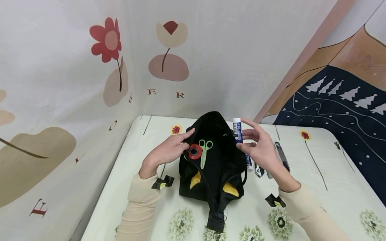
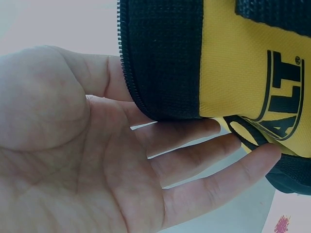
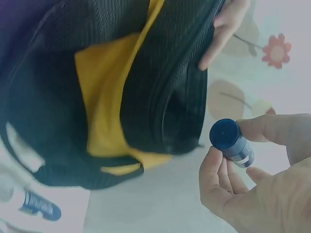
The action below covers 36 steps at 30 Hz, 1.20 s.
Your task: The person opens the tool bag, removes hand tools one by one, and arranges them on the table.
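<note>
A black and yellow tool bag (image 1: 217,180) stands on the table with its mouth spread. At its left rim is my left hand (image 1: 170,149), the thumb on one side of the zipped edge (image 2: 160,63) and the fingers on the other. My right hand (image 1: 259,144) pinches a blue glue stick (image 1: 237,130) with a white end between thumb and fingers, upright beside the bag's right rim. From below, the glue stick's blue end (image 3: 226,133) shows in the right wrist view. Inside the bag I see pale green scissors (image 1: 203,154) and a red ring-shaped roll (image 1: 195,151).
Another glue stick (image 1: 248,163) lies on the table right of the bag. Next to it are a utility knife (image 1: 259,170) and a long grey tool (image 1: 281,155), partly behind my right hand. Fabric walls (image 1: 217,83) rise behind the table.
</note>
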Each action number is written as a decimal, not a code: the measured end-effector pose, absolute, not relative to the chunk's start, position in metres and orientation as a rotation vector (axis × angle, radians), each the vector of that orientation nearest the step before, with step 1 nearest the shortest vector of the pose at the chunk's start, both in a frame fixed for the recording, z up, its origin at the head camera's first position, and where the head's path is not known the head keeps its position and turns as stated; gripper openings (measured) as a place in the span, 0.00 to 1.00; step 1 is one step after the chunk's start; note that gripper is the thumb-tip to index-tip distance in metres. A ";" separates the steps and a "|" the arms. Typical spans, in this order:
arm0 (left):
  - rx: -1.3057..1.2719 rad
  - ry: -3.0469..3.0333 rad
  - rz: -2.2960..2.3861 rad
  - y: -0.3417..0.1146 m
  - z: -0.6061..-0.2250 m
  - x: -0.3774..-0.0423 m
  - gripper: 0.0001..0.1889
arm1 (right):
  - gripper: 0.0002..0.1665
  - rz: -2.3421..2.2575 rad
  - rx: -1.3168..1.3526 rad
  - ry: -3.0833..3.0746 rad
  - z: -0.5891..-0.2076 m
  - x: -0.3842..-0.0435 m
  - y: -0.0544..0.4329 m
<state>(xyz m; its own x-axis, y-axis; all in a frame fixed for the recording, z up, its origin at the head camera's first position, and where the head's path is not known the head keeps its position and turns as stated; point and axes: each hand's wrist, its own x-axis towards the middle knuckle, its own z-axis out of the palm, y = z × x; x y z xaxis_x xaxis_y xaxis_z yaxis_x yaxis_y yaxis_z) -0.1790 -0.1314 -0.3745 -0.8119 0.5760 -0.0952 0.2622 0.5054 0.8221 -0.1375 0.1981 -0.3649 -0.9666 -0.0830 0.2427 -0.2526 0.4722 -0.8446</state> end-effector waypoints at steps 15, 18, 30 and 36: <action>0.689 2.403 1.209 -0.131 -0.373 -0.179 0.35 | 0.53 1.387 0.156 -2.553 -0.370 -0.131 0.249; 0.691 2.402 1.204 -0.131 -0.374 -0.180 0.35 | 0.53 1.367 0.135 -2.561 -0.373 -0.131 0.255; 0.689 2.399 1.203 -0.132 -0.374 -0.180 0.35 | 0.53 1.262 -0.014 -2.616 -0.379 -0.124 0.293; 0.685 2.398 1.208 -0.130 -0.374 -0.180 0.35 | 0.54 1.174 -0.073 -2.634 -0.386 -0.121 0.312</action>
